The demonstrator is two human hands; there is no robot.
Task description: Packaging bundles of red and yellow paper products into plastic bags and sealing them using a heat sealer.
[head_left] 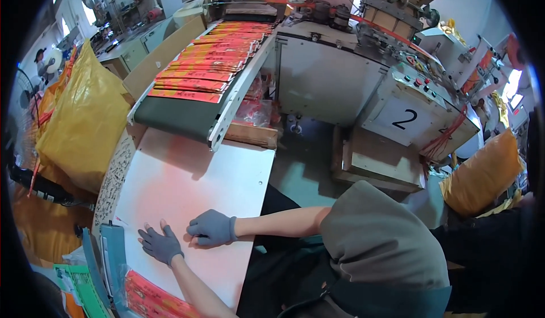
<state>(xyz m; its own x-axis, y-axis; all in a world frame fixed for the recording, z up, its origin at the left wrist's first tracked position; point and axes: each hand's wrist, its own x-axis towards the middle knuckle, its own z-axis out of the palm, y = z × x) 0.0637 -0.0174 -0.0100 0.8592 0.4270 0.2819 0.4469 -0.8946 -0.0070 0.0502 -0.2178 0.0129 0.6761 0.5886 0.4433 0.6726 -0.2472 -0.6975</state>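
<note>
- Tabletop (233, 170), white, under both hands; the belt's near end overhangs its far edge, presumably to bring goods within reach of a seated worker.
- Left hand (162, 244), grey-gloved, palm down on the tabletop; fingers spread wide, nothing seen in its grasp; probably at rest.
- Right hand (213, 227), grey-gloved, just beside the left; fingers loosely curled, the underside hidden, so whether it has hold of anything cannot be told.
- Red packets (207, 62), on the dark conveyor belt (181, 113), beyond the hands and well apart from them; overlapped like shingles, likely to keep them in order. Long axes lie across the belt; the belt itself runs toward the tabletop, slanting down leftward.
- Red stack (156, 298), at the tabletop's near left, beside the left forearm; long axis slants down to the right; which end is its front, cannot be told.
- Cardboard panel (156, 62), along the belt's left side, perhaps a guard against spills.
</note>
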